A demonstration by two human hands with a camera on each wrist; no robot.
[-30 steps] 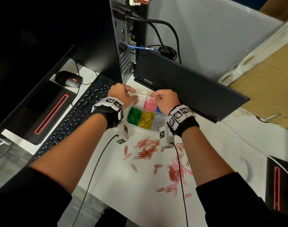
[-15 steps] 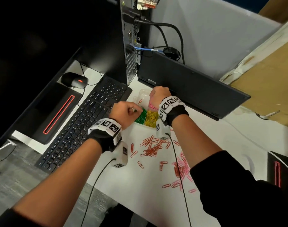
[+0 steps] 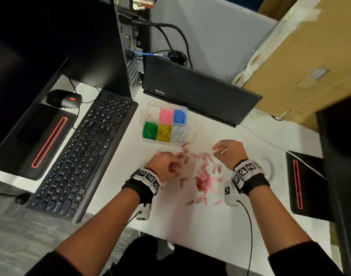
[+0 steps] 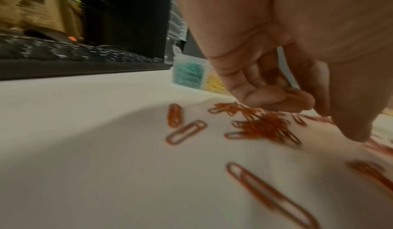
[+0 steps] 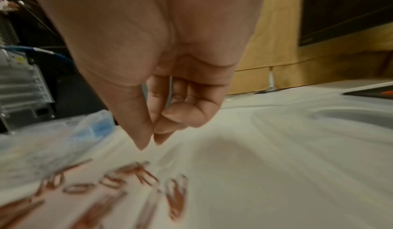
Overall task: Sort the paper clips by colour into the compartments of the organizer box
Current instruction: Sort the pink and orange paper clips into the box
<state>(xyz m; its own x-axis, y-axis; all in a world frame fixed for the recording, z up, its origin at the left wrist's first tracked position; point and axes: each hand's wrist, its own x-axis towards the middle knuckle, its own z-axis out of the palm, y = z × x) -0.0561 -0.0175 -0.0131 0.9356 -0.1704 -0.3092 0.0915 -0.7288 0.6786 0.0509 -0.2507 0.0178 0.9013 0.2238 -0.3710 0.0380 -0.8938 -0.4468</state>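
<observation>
Nearest: loose red/orange paper clips scattered on white table. Left hand over their left edge; left wrist view shows fingers curled down onto a clump, whether they grip any can't tell, blurred. Right hand at pile's right; right wrist view shows thumb and fingertips pressed together above table, nothing visible btwn them. Beyond, only head view shows whole organizer box: green, yellow, white front; one red clip, pink, blue back. Keyboard to left.
</observation>
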